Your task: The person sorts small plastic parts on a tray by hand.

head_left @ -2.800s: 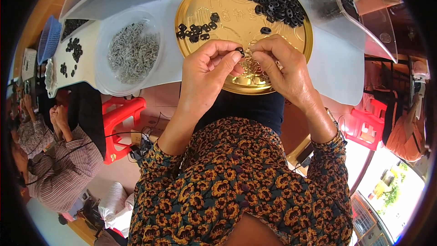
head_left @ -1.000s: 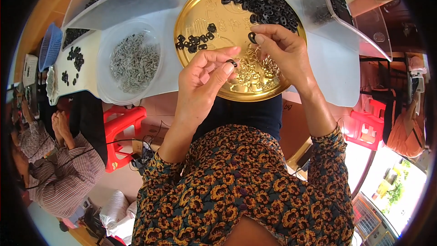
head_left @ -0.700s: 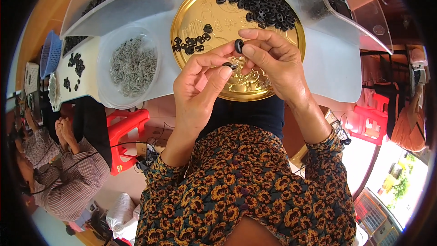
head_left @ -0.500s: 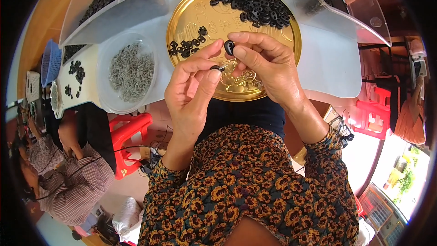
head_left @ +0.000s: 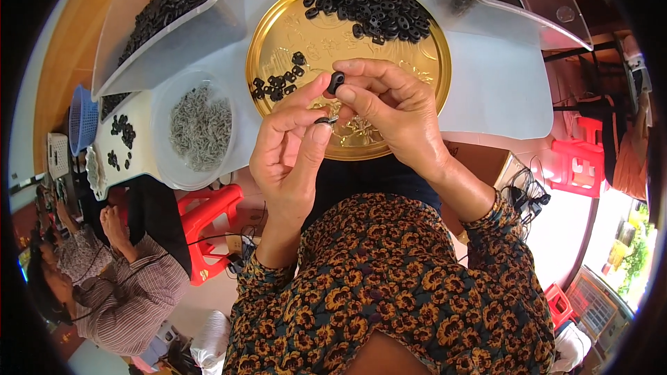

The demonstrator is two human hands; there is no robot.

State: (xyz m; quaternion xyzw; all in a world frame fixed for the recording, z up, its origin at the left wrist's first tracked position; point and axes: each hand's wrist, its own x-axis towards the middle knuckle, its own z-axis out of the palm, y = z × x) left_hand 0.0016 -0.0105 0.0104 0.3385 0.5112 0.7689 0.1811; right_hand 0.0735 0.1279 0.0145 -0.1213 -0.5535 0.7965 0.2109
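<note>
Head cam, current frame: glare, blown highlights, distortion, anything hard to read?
Head view: area below the right-hand red stool washed out to white; head view: bright glints on the gold tray; head view: room bent toward a black circular rim; head view: heaped black pieces merge darkly, some outlines lost.

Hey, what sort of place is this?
Likely a small hand-assembly workshop, perhaps in a home: a round gold tray bears a pile of black oval pieces, a round tub holds small silvery metal parts, and a translucent bin holds more black pieces.
</note>
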